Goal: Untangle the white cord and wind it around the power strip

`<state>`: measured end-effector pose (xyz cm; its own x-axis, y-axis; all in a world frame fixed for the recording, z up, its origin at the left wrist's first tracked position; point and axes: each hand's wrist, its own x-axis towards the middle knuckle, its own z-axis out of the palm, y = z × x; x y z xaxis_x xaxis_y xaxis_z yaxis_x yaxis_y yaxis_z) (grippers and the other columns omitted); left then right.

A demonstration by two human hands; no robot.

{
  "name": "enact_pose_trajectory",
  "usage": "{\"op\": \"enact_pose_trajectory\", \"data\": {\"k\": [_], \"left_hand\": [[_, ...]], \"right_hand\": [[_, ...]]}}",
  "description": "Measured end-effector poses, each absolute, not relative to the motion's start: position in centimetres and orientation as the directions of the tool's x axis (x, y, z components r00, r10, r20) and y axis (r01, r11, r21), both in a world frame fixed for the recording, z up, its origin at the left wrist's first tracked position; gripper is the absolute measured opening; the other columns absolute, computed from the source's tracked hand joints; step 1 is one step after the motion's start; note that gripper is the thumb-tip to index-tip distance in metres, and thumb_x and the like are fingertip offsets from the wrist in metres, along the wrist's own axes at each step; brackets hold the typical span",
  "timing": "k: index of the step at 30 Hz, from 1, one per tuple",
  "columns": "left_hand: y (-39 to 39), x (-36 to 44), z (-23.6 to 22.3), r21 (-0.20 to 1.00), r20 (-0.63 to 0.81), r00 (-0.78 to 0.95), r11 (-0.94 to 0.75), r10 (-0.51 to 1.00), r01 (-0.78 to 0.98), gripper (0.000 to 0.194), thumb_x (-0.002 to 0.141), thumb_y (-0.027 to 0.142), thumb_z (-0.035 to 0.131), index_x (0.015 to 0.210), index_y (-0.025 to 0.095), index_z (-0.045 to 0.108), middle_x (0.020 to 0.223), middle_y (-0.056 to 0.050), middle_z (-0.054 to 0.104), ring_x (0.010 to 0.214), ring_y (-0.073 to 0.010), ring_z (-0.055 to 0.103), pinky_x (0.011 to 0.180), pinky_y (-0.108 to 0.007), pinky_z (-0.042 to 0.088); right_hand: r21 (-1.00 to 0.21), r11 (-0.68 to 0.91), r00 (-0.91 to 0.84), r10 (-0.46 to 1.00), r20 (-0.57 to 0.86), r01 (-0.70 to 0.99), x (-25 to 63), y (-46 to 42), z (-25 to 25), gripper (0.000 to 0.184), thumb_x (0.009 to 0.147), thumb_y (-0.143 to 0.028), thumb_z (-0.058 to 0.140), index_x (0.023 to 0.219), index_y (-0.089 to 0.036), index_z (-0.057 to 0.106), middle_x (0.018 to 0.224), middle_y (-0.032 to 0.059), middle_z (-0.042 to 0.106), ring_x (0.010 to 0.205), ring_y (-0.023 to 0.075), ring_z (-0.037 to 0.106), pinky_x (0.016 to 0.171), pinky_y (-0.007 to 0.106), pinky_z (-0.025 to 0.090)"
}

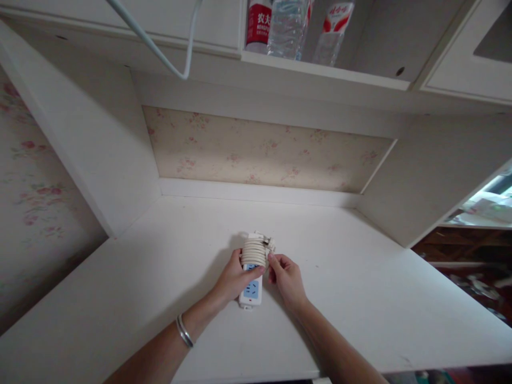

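A white power strip (252,298) with blue socket faces is held just over the desk, its long side pointing away from me. White cord (253,252) is wrapped in several turns around its far half. My left hand (236,274) grips the strip from the left, the thumb lying across it below the coils. At the right edge of the coils, my right hand (287,277) pinches part of the cord between thumb and curled fingers. The plug (269,244) appears to sit at the upper right of the coils, its prongs hard to make out.
Beneath my hands is a white desktop (168,256), closed in by side panels and a floral back wall (248,152). Overhead, a shelf (320,73) holds plastic bottles (286,29). A pale bent rod (160,50) hangs at the upper left.
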<state>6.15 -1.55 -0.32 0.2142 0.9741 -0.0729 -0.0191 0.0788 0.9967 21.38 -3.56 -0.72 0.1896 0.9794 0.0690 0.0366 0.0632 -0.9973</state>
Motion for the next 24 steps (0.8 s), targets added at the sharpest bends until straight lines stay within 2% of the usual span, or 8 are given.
{"op": "enact_pose_trajectory", "data": {"k": [5,10,18,24], "left_hand": [[-1.7,6.5,-0.5,0.999,-0.027,0.171,0.034,0.985,-0.036,0.061,0.061,0.037,0.077,0.109,0.016,0.046,0.1,-0.01,0.064,0.081,-0.0205,0.063,0.065,-0.027,0.045],[-1.9,6.8,-0.6,0.998,0.048,0.157,-0.053,0.986,0.028,0.062,0.063,0.036,0.075,0.114,0.018,0.044,0.1,-0.008,0.064,0.081,-0.0198,0.062,0.065,-0.027,0.045],[-2.0,6.9,-1.2,0.993,0.075,0.15,-0.088,0.986,0.078,0.064,0.063,0.036,0.076,0.117,0.017,0.045,0.103,-0.01,0.062,0.085,-0.0201,0.06,0.068,-0.026,0.042],[-1.0,7.1,-2.3,0.987,0.043,0.142,-0.064,0.989,0.15,0.055,0.066,0.042,0.072,0.109,0.016,0.049,0.098,-0.01,0.062,0.084,-0.0202,0.06,0.069,-0.027,0.041]], "right_hand": [[-0.999,0.034,0.25,0.967,0.039,0.026,21.4,-3.2,-1.4,0.044,0.078,-0.058,0.055,0.063,-0.017,0.055,0.049,-0.0011,0.053,0.042,0.0105,0.046,0.044,0.023,0.035],[-0.999,-0.007,0.281,0.96,-0.016,-0.033,21.5,-2.8,-1.7,0.045,0.077,-0.059,0.055,0.061,-0.017,0.054,0.049,0.0001,0.054,0.041,0.0109,0.046,0.042,0.024,0.035],[-0.997,-0.081,0.247,0.966,-0.074,0.018,21.9,-2.2,-2.1,0.048,0.074,-0.062,0.056,0.059,-0.017,0.053,0.044,0.001,0.054,0.037,0.0103,0.044,0.039,0.023,0.032],[-0.99,-0.063,0.261,0.965,-0.028,0.125,22.1,-2.0,-2.4,0.049,0.075,-0.063,0.053,0.06,-0.016,0.056,0.046,0.0011,0.055,0.038,0.0106,0.045,0.04,0.024,0.032]]}}
